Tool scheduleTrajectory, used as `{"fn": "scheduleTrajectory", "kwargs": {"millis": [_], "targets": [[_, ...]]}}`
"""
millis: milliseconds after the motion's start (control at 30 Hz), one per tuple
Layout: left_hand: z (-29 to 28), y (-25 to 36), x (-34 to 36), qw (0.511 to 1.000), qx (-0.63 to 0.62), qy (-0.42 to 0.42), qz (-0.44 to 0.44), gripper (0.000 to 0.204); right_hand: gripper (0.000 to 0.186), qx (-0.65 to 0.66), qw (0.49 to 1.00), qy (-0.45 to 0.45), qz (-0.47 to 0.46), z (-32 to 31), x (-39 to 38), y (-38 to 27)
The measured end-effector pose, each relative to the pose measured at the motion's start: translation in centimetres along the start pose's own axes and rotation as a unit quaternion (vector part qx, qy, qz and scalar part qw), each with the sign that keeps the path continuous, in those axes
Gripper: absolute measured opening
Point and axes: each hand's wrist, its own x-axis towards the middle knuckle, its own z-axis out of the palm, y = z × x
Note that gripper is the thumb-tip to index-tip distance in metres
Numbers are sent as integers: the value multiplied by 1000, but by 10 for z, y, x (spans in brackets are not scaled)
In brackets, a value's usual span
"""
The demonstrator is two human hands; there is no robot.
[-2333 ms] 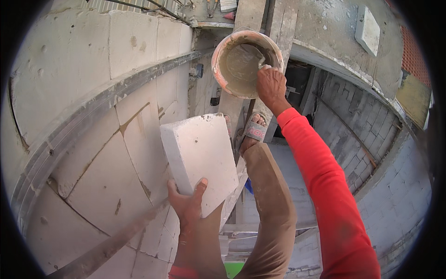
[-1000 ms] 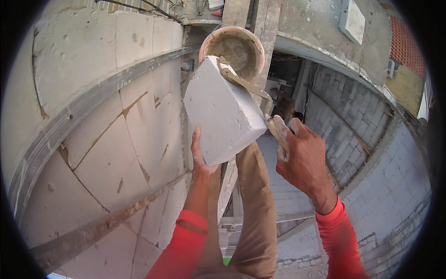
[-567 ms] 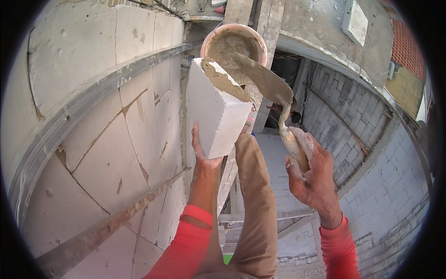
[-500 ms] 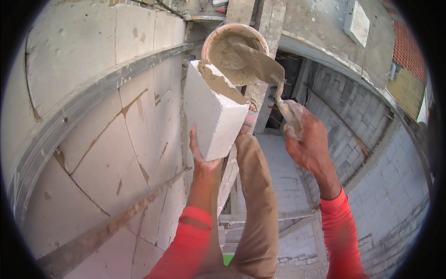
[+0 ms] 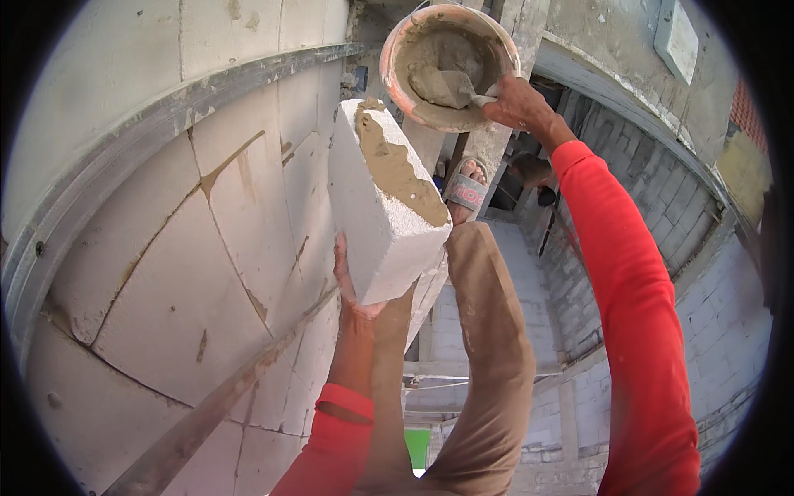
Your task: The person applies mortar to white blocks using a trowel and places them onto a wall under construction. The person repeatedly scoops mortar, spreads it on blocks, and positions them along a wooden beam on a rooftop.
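Gripped from below by my left hand [image 5: 351, 285] is a white aerated concrete block [image 5: 372, 223], tilted, with wet mortar [image 5: 393, 169] spread unevenly along its upper face. My right hand [image 5: 521, 107] is closed on the handle of a trowel [image 5: 455, 89], whose blade lies in the mortar inside an orange bucket [image 5: 394, 58]. Part of the blade is sunk in or coated with the grey-brown mix. The bucket is just beyond the block, at the top of the view.
A pale block wall [image 5: 157, 281] rises along the left, crossed by a metal rail [image 5: 149, 112] and a lower bar [image 5: 215, 397]. My sandalled foot [image 5: 467, 190] stands on a narrow plank [image 5: 488, 153]. Below right, a deep drop opens between block walls [image 5: 719, 347]; another person [image 5: 533, 169] is partly visible there.
My right hand has moved forward and lowered the trowel from above the block's far side into the bucket. My left hand still holds the block; the view has shifted.
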Motion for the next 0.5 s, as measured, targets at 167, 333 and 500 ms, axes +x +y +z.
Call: {"fn": "scheduleTrajectory", "kwargs": {"millis": [167, 333, 500], "targets": [[10, -6, 8, 1000, -6, -17, -13, 64, 40, 101, 993, -15, -58, -48, -80, 15], [35, -23, 12, 998, 60, -3, -18, 65, 27, -74, 983, 112, -125, -73, -132, -21], [61, -46, 14, 999, 14, 1, -31, 68, 30, -152, 972, 99, -149, -100, -184, -50]]}}
